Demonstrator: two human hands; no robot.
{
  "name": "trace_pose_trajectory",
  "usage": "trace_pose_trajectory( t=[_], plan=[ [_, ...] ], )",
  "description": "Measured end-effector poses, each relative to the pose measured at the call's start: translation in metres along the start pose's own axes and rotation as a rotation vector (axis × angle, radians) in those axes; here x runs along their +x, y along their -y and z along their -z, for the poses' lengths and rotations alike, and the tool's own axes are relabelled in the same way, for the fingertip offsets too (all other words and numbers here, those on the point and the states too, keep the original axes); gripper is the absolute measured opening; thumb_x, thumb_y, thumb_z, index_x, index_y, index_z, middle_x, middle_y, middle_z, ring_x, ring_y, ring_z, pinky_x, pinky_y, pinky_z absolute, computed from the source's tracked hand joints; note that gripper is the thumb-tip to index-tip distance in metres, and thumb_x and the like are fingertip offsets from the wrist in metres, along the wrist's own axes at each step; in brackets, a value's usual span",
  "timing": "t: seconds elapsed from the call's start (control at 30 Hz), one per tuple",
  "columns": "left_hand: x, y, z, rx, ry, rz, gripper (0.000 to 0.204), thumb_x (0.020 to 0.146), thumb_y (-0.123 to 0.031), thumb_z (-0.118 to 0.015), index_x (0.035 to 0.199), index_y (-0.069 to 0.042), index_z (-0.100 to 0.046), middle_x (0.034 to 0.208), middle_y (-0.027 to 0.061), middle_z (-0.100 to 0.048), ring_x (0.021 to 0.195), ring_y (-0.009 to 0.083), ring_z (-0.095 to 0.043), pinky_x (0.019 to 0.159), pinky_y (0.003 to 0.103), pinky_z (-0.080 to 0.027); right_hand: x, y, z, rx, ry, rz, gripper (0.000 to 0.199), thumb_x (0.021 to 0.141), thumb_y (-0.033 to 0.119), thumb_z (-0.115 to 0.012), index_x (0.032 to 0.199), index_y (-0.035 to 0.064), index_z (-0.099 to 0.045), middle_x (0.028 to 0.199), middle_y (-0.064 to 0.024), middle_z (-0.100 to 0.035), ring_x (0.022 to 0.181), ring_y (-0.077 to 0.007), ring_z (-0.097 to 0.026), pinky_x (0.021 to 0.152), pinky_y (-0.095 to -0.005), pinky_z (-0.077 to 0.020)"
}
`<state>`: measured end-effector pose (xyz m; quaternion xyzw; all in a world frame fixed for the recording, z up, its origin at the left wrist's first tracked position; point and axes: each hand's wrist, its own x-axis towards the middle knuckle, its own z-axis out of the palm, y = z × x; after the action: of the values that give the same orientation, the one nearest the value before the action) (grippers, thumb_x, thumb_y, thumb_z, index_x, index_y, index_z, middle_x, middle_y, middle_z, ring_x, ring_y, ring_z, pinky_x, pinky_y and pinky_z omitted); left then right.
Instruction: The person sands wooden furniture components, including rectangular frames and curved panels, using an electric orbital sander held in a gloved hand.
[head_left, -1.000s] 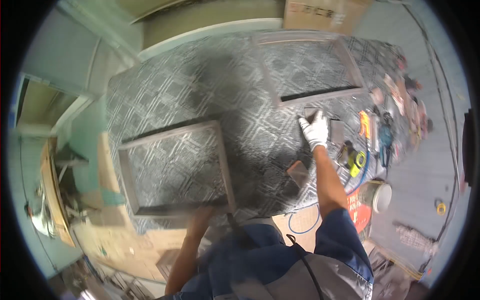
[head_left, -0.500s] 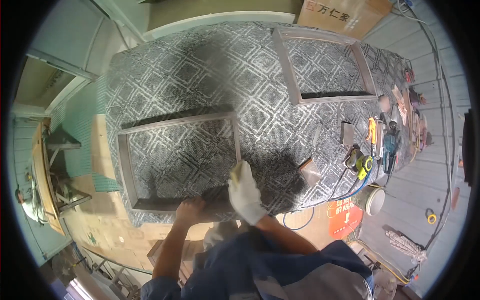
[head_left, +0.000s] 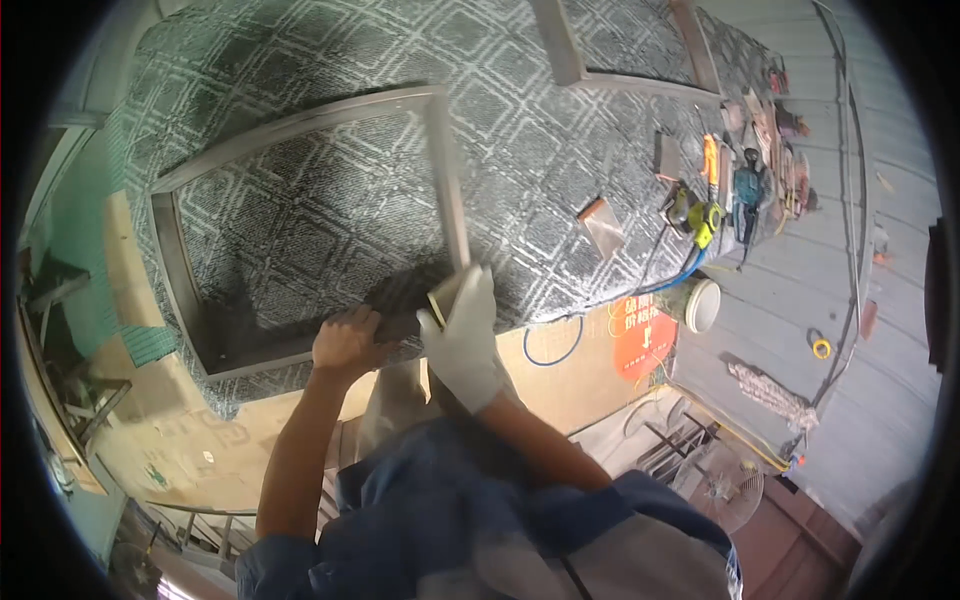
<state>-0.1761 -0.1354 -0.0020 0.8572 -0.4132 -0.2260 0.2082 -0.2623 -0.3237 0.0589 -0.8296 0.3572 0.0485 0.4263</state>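
Observation:
A rectangular grey-brown wooden frame [head_left: 446, 170] lies flat on a table covered with grey, diamond-patterned carpet [head_left: 530, 190]. My bare left hand [head_left: 347, 343] grips the frame's near rail, fingers curled over it. In a white glove, my right hand [head_left: 464, 335] holds what looks like a sanding block [head_left: 446, 296], flat with a yellowish edge, at the frame's near right corner. The glove hides part of the block and of that corner.
A second wooden frame [head_left: 562, 45] lies at the far right. Towards the right end are a small flat block [head_left: 602, 228], a yellow-green power tool [head_left: 695, 212] with a blue hose and a teal power tool [head_left: 748, 188]. A white bucket [head_left: 703, 305] stands beyond the near edge.
The view has shifted, so the table appears higher and further left. My right hand has come down along the right rail to the near corner. My left hand stays on the near rail.

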Motion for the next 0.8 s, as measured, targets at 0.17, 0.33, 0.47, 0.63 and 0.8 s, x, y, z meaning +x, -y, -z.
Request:
trace_pose_trajectory(
  t=[0.17, 0.33, 0.47, 0.63, 0.8],
  plan=[
    [0.017, 0.003, -0.009, 0.026, -0.043, -0.041, 0.044, 0.073, -0.043, -0.087, 0.083, -0.007, -0.065, 0.087, 0.0106, -0.065, 0.077, 0.0357, -0.07, 0.068, 0.047, -0.059, 0.167, 0.039, -0.014, -0.225, -0.435, 0.392, 0.089, 0.098, 0.034, -0.067, 0.157, -0.0169, -0.024, 0.157, -0.0445, -0.032, 0.146, -0.0571, -0.035, 0.124, -0.0571, -0.0287],
    [-0.01, 0.003, -0.011, 0.042, 0.011, 0.112, 0.044, 0.074, -0.047, -0.085, 0.085, -0.008, -0.068, 0.091, 0.0084, -0.067, 0.09, 0.0305, -0.072, 0.076, 0.043, -0.06, 0.174, 0.041, 0.027, -0.678, -0.296, 0.762, 0.075, 0.093, 0.024, -0.067, 0.155, -0.0073, -0.04, 0.152, -0.0281, -0.05, 0.142, -0.0411, -0.05, 0.121, -0.0536, -0.0383],
    [-0.007, 0.001, -0.012, 0.061, 0.028, 0.081, 0.044, 0.074, -0.051, -0.083, 0.087, -0.011, -0.069, 0.097, 0.0077, -0.069, 0.094, 0.0264, -0.072, 0.077, 0.042, -0.06, 0.165, -0.027, 0.064, -1.036, 0.185, 1.28, 0.05, 0.098, 0.021, -0.054, 0.144, 0.0045, -0.056, 0.147, -0.012, -0.058, 0.141, -0.0242, -0.052, 0.124, -0.0466, -0.037],
    [0.004, 0.001, -0.008, 0.023, -0.031, 0.087, 0.044, 0.07, -0.05, -0.084, 0.085, -0.011, -0.069, 0.091, 0.0066, -0.068, 0.088, 0.0254, -0.071, 0.074, 0.04, -0.059, 0.3, 0.057, 0.11, -0.965, 0.38, 1.495, 0.044, 0.095, 0.013, -0.055, 0.137, 0.0082, -0.063, 0.129, -0.0102, -0.071, 0.122, -0.0244, -0.066, 0.116, -0.0417, -0.0457],
    [-0.011, 0.001, -0.012, 0.041, -0.071, 0.077, 0.045, 0.066, -0.048, -0.087, 0.086, -0.011, -0.069, 0.089, 0.0046, -0.065, 0.089, 0.0246, -0.071, 0.075, 0.04, -0.058, 0.174, -0.006, 0.087, -0.722, 0.426, 1.459, 0.037, 0.093, 0.015, -0.056, 0.128, 0.0093, -0.069, 0.127, -0.0066, -0.067, 0.119, -0.0196, -0.063, 0.109, -0.0325, -0.0485]
  ],
)
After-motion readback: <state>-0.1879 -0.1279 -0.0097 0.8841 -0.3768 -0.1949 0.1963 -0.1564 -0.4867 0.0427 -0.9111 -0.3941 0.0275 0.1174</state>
